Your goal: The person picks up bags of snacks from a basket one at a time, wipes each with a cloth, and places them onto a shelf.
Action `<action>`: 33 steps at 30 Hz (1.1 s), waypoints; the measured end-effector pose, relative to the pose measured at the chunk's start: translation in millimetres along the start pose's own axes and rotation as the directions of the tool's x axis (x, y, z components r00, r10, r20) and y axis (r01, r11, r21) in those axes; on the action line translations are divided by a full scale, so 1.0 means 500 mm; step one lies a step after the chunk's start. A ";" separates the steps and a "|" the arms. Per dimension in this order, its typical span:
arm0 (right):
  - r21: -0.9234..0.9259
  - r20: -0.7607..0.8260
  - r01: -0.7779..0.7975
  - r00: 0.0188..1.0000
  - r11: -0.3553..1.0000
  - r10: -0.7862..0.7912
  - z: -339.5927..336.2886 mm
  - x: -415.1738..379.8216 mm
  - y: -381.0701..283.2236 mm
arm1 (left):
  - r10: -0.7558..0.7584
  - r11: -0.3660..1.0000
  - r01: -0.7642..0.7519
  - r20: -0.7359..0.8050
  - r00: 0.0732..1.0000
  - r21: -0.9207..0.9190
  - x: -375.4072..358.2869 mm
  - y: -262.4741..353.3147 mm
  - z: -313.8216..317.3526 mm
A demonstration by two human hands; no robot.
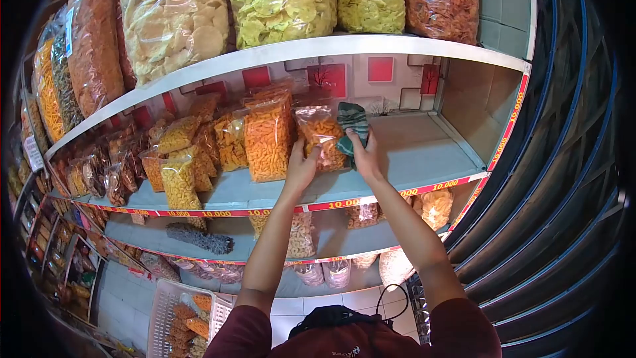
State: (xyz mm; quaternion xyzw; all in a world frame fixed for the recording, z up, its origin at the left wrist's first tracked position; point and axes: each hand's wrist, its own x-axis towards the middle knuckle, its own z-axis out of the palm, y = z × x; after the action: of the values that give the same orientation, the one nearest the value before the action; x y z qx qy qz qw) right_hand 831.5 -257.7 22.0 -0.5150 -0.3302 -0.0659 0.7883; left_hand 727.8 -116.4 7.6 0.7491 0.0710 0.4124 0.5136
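Observation:
A clear plastic bag of orange snacks [321, 134] is on the middle shelf, between my two hands. My left hand [304, 164] grips its left side, thumb across the front. In my right hand [364, 157] is a dark green striped cloth [353, 122], bunched against the bag's right side. Just left of my left hand stands a taller bag of orange curly snacks [267, 139], upright on the shelf. The fingertips behind the bag and the cloth are hidden.
More snack bags [180, 176] line the middle shelf [404, 146] to the left. Large bags of chips [281, 3] fill the shelf above. A grey fluffy duster [200, 238] lies on the lower shelf. Below stands a white basket [162, 311] with snack bags; a metal shutter [550, 159] is at right.

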 end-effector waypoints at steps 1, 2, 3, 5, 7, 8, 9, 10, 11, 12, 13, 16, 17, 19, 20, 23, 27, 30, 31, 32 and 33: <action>-0.083 0.038 0.080 0.996 0.993 -0.077 0.001 -0.004 -0.006 | -0.022 0.999 0.022 -0.006 1.000 -0.050 -0.004 -0.004 0.000; -0.126 0.061 0.083 0.995 0.989 -0.076 0.003 -0.012 -0.013 | -0.046 0.994 0.044 -0.011 0.999 -0.100 -0.009 -0.006 0.000; -0.170 0.083 0.086 0.994 0.982 -0.073 0.007 -0.022 -0.025 | -0.071 0.986 0.067 -0.015 0.997 -0.150 -0.015 -0.008 0.000; -0.278 0.112 0.118 0.990 0.953 -0.090 0.004 -0.024 -0.018 | -0.042 0.996 0.041 -0.002 0.999 -0.078 -0.013 -0.018 0.000; -0.275 0.132 0.091 0.990 0.957 -0.056 -0.001 -0.025 -0.020 | -0.009 0.999 0.008 0.006 1.000 0.034 -0.016 -0.019 -0.002; -0.274 0.142 0.077 0.989 0.959 -0.039 -0.002 -0.026 -0.023 | 0.011 0.994 -0.012 0.011 1.000 0.112 -0.018 -0.017 -0.004; -0.296 0.152 0.083 0.988 0.952 -0.039 -0.002 -0.028 -0.026 | 0.031 0.981 -0.034 0.019 0.999 0.190 -0.021 -0.014 -0.006; -0.319 0.161 0.088 0.986 0.944 -0.038 -0.001 -0.031 -0.029 | 0.029 0.974 -0.033 0.019 0.999 0.226 -0.024 -0.011 -0.008; -0.342 0.168 0.093 0.985 0.935 -0.037 -0.002 -0.034 -0.031 | 0.027 0.965 -0.031 0.021 0.999 0.262 -0.026 -0.010 -0.009; -0.357 0.169 0.098 0.985 0.929 -0.038 -0.002 -0.036 -0.032 | 0.025 0.954 -0.030 0.022 0.999 0.298 -0.028 -0.010 -0.010; -0.372 0.173 0.102 0.984 0.923 -0.039 -0.002 -0.037 -0.032 | 0.084 0.963 -0.084 0.012 0.996 0.257 -0.027 -0.022 -0.007; -0.431 0.170 0.089 0.985 0.898 -0.016 -0.003 -0.044 -0.044 | 0.211 0.960 -0.203 -0.023 0.977 0.191 -0.026 -0.040 0.000; -0.453 0.166 0.081 0.986 0.888 -0.005 -0.003 -0.045 -0.047 | 0.223 0.955 -0.212 -0.027 0.975 0.207 -0.030 -0.037 0.001; -0.502 0.154 0.061 0.988 0.863 0.020 -0.010 -0.041 -0.025 | 0.190 0.962 -0.183 -0.016 0.982 0.204 -0.037 -0.021 -0.003; -0.525 0.148 0.052 0.989 0.849 0.030 -0.012 -0.039 -0.018 | 0.148 0.972 -0.145 -0.002 0.989 0.186 -0.036 -0.012 -0.005; -0.552 0.133 0.045 0.990 0.833 0.035 -0.011 -0.041 -0.026 | 0.105 0.977 -0.110 0.035 0.994 0.184 -0.033 -0.008 -0.009; -0.582 0.119 0.050 0.993 0.812 0.023 -0.010 -0.040 -0.016 | 0.147 0.959 -0.150 0.031 0.989 0.241 -0.030 -0.024 -0.006; -0.573 0.112 0.042 0.993 0.818 0.028 -0.006 -0.042 -0.030 | 0.157 0.950 -0.160 0.032 0.987 0.267 -0.031 -0.026 -0.007; -0.580 0.110 0.037 0.993 0.814 0.034 -0.004 -0.044 -0.038 | 0.153 0.946 -0.156 0.031 0.988 0.284 -0.033 -0.024 -0.007; -0.587 0.108 0.033 0.993 0.809 0.038 -0.003 -0.046 -0.042 | 0.150 0.941 -0.152 0.031 0.988 0.301 -0.035 -0.019 -0.006; -0.607 0.106 0.035 0.994 0.794 0.037 -0.003 -0.045 -0.040 | 0.148 0.936 -0.150 0.030 0.989 0.317 -0.037 -0.012 -0.004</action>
State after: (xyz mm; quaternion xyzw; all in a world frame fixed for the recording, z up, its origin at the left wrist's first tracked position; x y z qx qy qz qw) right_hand 805.7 -273.6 23.9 -0.7437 -0.3351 -0.1389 0.5615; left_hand 716.3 -122.2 -7.0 0.8265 0.0785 0.4312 0.3534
